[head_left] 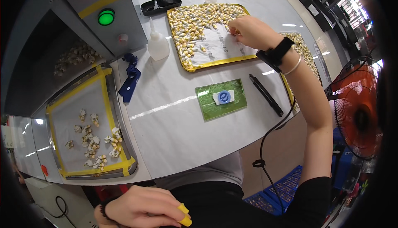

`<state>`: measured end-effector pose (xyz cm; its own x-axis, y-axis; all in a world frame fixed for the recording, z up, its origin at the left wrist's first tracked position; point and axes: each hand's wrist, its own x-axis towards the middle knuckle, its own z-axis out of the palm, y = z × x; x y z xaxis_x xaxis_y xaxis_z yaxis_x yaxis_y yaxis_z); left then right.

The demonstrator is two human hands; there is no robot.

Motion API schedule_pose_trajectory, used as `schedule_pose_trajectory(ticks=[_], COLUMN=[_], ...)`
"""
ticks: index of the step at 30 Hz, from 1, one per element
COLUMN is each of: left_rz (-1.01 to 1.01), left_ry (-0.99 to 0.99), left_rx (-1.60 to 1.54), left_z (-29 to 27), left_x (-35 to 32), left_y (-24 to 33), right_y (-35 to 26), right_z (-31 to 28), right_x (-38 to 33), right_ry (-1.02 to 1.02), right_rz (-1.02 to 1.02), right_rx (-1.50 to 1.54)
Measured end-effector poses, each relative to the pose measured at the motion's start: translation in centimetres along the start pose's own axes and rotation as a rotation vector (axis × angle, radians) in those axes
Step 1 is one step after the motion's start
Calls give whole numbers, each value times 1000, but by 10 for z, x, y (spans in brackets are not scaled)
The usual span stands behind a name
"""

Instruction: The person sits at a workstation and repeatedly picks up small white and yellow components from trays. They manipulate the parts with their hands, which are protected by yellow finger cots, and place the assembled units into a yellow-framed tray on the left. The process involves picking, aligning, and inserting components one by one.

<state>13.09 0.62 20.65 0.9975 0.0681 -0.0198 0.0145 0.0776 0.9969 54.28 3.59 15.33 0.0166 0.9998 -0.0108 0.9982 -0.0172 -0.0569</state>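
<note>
My right hand (253, 32), with a black watch and a pale bracelet on the wrist, reaches over a yellow-edged tray (219, 65). Its fingertips are pinched together beside many small yellow-and-white cone-shaped pieces (195, 18); whatever lies between them is too small to make out. White paper lines the tray and shows where no pieces lie. Low in the view, in front of my body, my left hand (145, 207) is held with its fingers together and curled. Yellow covers (185, 214) wrap two of its fingertips. The inside of that hand is hidden.
A green block (207, 108) bears a blue spiral disc (224, 97). Around it are a black pen (266, 95), a squeeze bottle (158, 45) and a dark blue strap (131, 78). A taped tray (74, 161) with whitish clusters sits before a grey machine. An orange fan (360, 116) stands right.
</note>
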Motion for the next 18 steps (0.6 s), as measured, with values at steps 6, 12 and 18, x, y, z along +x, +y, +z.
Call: schedule_pose_trajectory(ticks=[6, 12, 18], left_rz=[-97, 254, 155], left_ry=[80, 239, 251], left_rx=[-663, -780, -810], left_z=[21, 34, 30], left_x=[-14, 18, 22], left_y=[-53, -77, -69], right_y=[5, 14, 12], right_z=[13, 7, -2], right_x=[1, 5, -8], right_ry=[157, 30, 147], right_rz=[78, 95, -47], right_rx=[90, 189, 160])
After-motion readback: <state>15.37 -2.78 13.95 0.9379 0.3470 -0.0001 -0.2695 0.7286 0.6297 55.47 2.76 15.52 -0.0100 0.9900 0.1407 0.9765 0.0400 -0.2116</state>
